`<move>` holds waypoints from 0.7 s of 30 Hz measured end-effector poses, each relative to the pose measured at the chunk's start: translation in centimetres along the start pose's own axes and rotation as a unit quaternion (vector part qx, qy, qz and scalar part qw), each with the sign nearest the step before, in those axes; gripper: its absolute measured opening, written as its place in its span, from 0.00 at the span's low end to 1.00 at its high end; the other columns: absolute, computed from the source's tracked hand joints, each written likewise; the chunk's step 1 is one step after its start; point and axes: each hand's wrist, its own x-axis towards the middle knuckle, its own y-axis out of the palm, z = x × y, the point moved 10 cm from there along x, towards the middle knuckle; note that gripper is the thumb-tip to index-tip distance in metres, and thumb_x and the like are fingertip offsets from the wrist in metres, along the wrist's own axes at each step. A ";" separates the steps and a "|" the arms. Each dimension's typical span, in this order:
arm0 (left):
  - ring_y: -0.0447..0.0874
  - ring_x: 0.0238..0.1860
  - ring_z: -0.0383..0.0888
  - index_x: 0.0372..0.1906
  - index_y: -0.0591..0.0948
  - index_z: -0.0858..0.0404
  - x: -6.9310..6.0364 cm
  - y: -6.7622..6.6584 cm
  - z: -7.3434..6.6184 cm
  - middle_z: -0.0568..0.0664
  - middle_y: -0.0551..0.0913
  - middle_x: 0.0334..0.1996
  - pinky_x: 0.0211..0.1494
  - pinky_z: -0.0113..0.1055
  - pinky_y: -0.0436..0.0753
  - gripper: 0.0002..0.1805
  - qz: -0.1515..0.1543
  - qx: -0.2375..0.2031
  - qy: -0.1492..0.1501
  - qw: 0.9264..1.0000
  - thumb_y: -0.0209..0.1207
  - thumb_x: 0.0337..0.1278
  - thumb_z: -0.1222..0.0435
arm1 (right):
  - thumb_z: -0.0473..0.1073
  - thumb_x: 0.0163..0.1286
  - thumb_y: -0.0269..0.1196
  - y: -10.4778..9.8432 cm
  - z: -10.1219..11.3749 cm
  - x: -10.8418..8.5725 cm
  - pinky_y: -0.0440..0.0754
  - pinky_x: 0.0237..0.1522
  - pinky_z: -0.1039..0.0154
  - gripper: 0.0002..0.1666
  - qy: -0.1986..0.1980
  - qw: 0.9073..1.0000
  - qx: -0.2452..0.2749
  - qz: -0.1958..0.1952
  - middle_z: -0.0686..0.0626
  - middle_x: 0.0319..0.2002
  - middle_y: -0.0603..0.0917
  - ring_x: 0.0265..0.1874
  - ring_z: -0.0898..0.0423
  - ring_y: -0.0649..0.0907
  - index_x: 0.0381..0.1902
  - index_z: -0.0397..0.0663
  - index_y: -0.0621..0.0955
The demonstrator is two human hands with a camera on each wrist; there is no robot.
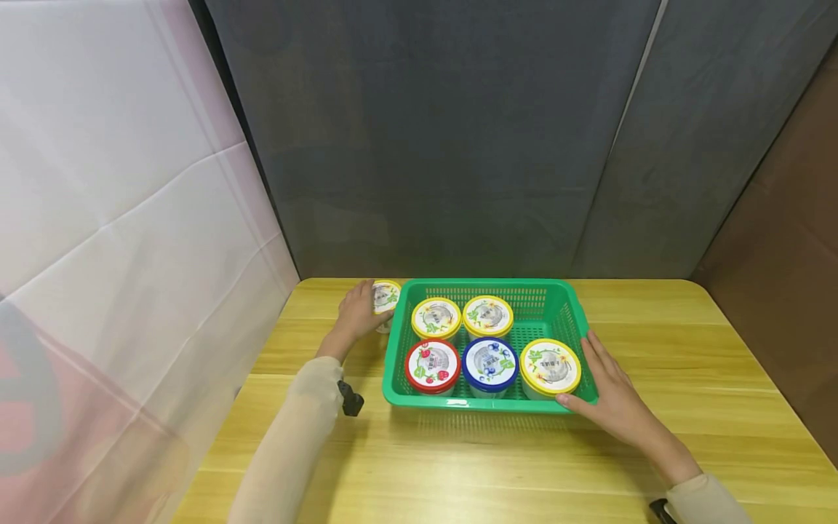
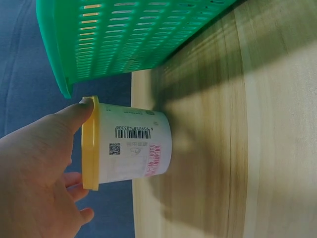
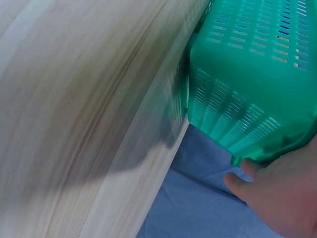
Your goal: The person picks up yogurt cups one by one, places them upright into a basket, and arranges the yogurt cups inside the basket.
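Observation:
Just outside the left end of a green plastic basket [image 1: 481, 405], my left hand [image 1: 356, 311] holds a small white tub [image 2: 133, 141] by its yellow lid. The left wrist view shows the thumb and fingers on either side of that lid, with a barcode on the tub's side. Whether its base touches the table cannot be told. My right hand [image 1: 615, 399] rests on the basket's right rim, fingers extended and thumb at the near corner. Inside sit several lidded tubs, among them a red-lidded tub [image 1: 433, 366], a blue-lidded tub [image 1: 489, 366] and a yellow-lidded tub [image 1: 551, 368].
Two more yellow-lidded tubs, one at the back left [image 1: 436, 318] and one beside it [image 1: 487, 316], form the basket's rear row. A wooden table [image 1: 458, 473] carries everything. A dark grey curtain [image 1: 425, 145] hangs behind it, and a white cloth [image 1: 131, 182] hangs at the left.

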 end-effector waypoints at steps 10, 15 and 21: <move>0.55 0.75 0.67 0.76 0.54 0.70 -0.4 0.3 0.3 0.68 0.56 0.75 0.75 0.64 0.59 0.48 -0.008 -0.016 -0.004 1.000 0.63 0.61 0.52 | 0.65 0.61 0.68 0.0 0.2 -0.1 0.50 0.60 0.16 0.67 0.000 1.000 0.003 0.001 0.48 0.81 0.34 0.74 0.22 0.50 0.81 0.53 0.39; 0.56 0.75 0.66 0.75 0.54 0.68 -0.3 0.2 0.2 0.67 0.58 0.74 0.75 0.63 0.59 0.47 -0.017 -0.015 -0.001 1.000 0.64 0.61 0.52 | 0.65 0.61 0.68 0.0 0.2 -0.1 0.50 0.60 0.17 0.67 0.000 1.000 0.002 0.001 0.48 0.81 0.34 0.74 0.22 0.50 0.81 0.53 0.39; 0.60 0.71 0.67 0.75 0.56 0.68 -0.5 -0.2 0.2 0.69 0.62 0.71 0.72 0.62 0.63 0.48 -0.029 -0.023 -0.004 0.999 0.66 0.58 0.51 | 0.65 0.60 0.68 -0.1 0.2 -0.1 0.51 0.60 0.17 0.67 0.001 1.000 0.001 0.001 0.48 0.81 0.34 0.74 0.22 0.51 0.81 0.52 0.39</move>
